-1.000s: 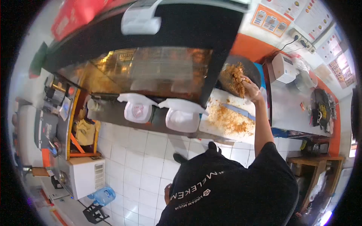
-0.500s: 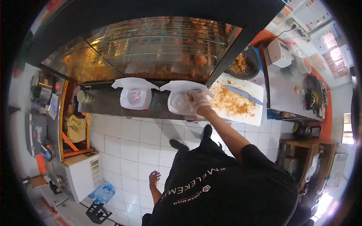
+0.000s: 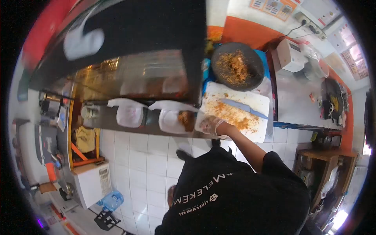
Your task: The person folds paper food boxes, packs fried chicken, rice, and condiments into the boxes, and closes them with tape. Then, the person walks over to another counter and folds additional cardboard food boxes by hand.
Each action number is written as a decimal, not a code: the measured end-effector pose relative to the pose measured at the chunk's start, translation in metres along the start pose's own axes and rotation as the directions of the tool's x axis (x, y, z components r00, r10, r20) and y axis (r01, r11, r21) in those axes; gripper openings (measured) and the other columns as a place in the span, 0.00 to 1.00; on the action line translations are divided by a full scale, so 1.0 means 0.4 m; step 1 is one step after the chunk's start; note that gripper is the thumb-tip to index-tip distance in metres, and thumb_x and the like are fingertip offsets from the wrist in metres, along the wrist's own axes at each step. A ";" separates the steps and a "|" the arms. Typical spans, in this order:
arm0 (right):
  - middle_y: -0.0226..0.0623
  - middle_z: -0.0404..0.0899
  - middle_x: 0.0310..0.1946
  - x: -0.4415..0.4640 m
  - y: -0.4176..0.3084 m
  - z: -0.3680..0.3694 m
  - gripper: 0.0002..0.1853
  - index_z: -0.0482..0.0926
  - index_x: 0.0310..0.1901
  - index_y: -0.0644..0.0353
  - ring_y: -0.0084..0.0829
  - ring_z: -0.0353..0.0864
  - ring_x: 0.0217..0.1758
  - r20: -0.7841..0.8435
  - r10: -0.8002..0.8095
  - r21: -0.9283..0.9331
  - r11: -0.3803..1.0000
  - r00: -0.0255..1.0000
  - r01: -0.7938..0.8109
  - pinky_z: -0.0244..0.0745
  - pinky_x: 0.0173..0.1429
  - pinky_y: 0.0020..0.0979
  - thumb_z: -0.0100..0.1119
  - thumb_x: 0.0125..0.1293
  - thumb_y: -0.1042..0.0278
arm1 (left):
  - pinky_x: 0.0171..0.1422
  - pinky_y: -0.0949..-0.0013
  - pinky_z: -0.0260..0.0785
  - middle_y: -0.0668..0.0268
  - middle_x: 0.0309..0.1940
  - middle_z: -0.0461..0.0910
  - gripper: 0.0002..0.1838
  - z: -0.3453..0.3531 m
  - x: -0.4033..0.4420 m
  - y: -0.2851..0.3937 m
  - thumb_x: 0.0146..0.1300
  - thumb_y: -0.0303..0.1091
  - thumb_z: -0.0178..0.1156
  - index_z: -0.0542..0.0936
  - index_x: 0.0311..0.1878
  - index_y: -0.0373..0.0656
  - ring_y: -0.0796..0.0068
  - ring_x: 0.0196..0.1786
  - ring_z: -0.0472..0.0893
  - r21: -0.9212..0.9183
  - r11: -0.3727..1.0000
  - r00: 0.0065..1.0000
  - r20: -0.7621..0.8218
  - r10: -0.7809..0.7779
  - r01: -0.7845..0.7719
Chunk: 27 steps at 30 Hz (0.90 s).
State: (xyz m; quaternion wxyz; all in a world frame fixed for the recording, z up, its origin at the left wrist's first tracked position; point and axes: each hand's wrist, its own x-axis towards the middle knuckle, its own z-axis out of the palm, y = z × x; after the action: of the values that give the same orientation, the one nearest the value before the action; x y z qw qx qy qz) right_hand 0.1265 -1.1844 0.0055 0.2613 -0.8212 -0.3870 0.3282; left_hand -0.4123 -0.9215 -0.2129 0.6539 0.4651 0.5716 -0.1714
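My right hand (image 3: 210, 125), in a clear plastic glove, is over the left edge of the white cutting board (image 3: 256, 135), just right of an open white box; motion blurs its fingers. Brown crumbly food (image 3: 186, 120) lies in the right part of that box (image 3: 169, 120). A second open white box (image 3: 130, 116) stands to its left. On the board are crumbs and a blue-grey knife (image 3: 243, 107). Behind it sits a dark stone mortar (image 3: 256, 70) with more of the food (image 3: 237, 68). My left hand (image 3: 171, 195) hangs low beside the black shirt, mostly hidden.
A glass display cabinet (image 3: 129, 80) rises behind the boxes. To the right stand a steel table (image 3: 297, 103) with a white appliance (image 3: 290, 55) and a dark pan (image 3: 333, 100). A blue water bottle (image 3: 112, 201) is on the tiled floor at lower left.
Brown food now lies in the right-hand box. My right hand has moved from over that box to the board's left edge. My left hand has drawn in against the shirt, and the view has shifted.
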 end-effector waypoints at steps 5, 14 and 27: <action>0.47 0.87 0.41 -0.051 0.381 -0.285 0.11 0.87 0.35 0.59 0.47 0.85 0.42 -0.423 -0.101 -0.042 0.995 0.900 0.092 0.78 0.53 0.45 0.64 0.67 0.60 | 0.52 0.57 0.79 0.52 0.54 0.85 0.23 0.149 -0.059 -0.010 0.74 0.35 0.57 0.70 0.69 0.41 0.59 0.52 0.86 0.076 0.996 0.999 -0.004 -0.037 0.037; 0.58 0.65 0.72 0.234 0.512 -0.570 0.40 0.70 0.73 0.50 0.62 0.72 0.71 -0.542 0.679 0.267 0.698 0.496 -0.664 0.74 0.72 0.50 0.72 0.61 0.47 | 0.49 0.58 0.79 0.54 0.52 0.85 0.22 0.251 -0.132 0.004 0.74 0.35 0.58 0.71 0.68 0.41 0.61 0.50 0.86 0.068 0.997 0.995 -0.100 -0.017 0.024; 0.40 0.84 0.57 0.163 0.700 -0.536 0.22 0.80 0.60 0.50 0.39 0.88 0.50 -0.576 0.436 0.702 0.697 0.692 0.145 0.85 0.54 0.34 0.55 0.65 0.79 | 0.44 0.61 0.79 0.56 0.49 0.87 0.21 0.246 -0.104 -0.046 0.75 0.36 0.60 0.72 0.67 0.41 0.64 0.46 0.87 -0.024 0.999 0.995 -0.096 -0.033 0.031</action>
State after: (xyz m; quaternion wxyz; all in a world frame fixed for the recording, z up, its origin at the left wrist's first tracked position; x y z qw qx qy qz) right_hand 0.4470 -1.3274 -0.0688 0.6501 -0.7481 -0.0285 0.1298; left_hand -0.3803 -1.0228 -0.1911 0.6278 0.4561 0.6120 -0.1527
